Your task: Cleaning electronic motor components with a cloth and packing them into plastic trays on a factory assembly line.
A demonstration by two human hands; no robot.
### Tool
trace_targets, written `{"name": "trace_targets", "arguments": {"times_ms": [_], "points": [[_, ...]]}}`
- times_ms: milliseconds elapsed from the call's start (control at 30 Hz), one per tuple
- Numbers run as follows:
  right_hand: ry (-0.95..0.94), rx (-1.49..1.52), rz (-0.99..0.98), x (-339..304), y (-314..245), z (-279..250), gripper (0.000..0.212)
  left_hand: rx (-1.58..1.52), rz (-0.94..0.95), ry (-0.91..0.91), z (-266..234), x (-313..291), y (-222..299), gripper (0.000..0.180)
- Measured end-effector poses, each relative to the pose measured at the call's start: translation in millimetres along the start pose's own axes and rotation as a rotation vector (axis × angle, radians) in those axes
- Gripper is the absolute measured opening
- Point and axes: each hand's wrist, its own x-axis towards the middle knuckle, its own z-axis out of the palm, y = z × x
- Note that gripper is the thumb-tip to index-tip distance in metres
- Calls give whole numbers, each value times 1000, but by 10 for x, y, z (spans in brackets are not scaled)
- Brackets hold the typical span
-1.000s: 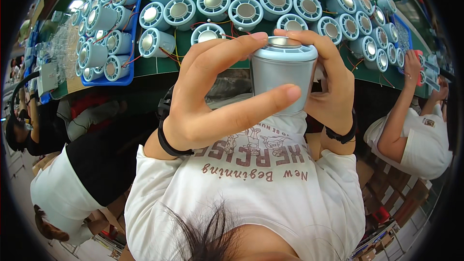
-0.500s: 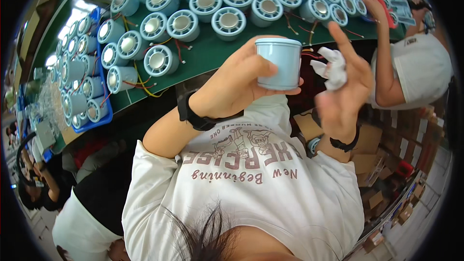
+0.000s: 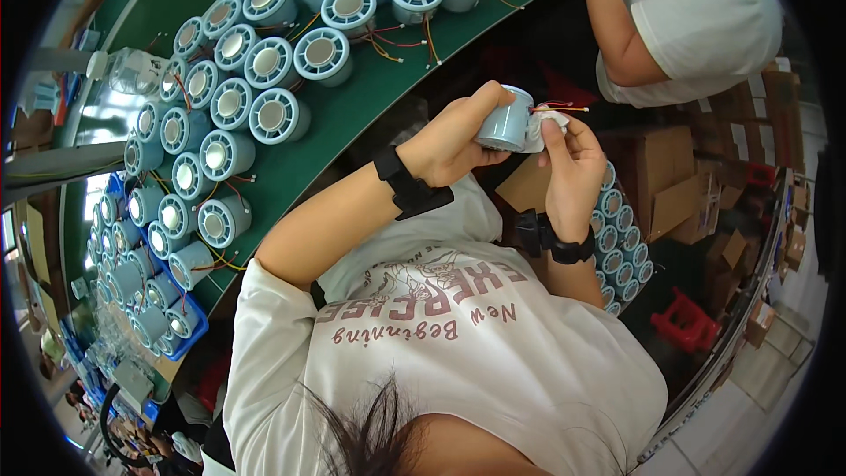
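Observation:
My left hand is wrapped round a light blue cylindrical housing, held tilted in front of my chest. Thin wires with a small white plug stick out from the housing on the right. Between the fingertips of my right hand is a crumpled white wipe, pressed against the housing's right end. Part of the wipe is hidden by the fingers. A black band is on each wrist.
Rows of similar housings with silver discs and loose wires stand on the green table. More crowd a blue tray at left. A co-worker's sleeve is at upper right. Below right are stacked housings, cardboard boxes and a red stool.
My right hand has brought the wipe over to the housing, now touching it. The housing has been tilted, showing its wires. The view has turned rightward, revealing stacked housings and the red stool.

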Motion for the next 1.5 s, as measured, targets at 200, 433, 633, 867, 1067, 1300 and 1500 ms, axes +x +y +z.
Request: {"name": "trace_targets", "arguments": {"times_ms": [200,433,633,867,1067,1300,1500], "points": [[16,-395,-271,21,7,54,20,96,-8,22,7,313,69,34],[18,-373,-200,166,346,-77,23,221,94,0,-199,714,-123,47],[-103,250,284,284,593,-69,37,280,99,47,-307,787,-89,49],[-363,451,481,339,566,257,46,368,102,129,-448,806,34,51],[-365,376,494,481,395,394,44,234,91,114,-498,870,154,55],[-231,345,578,553,214,558,40,177,8,72,-536,964,214,52],[-263,565,721,663,300,356,38,65,-2,51,-502,1056,45,46]]}}
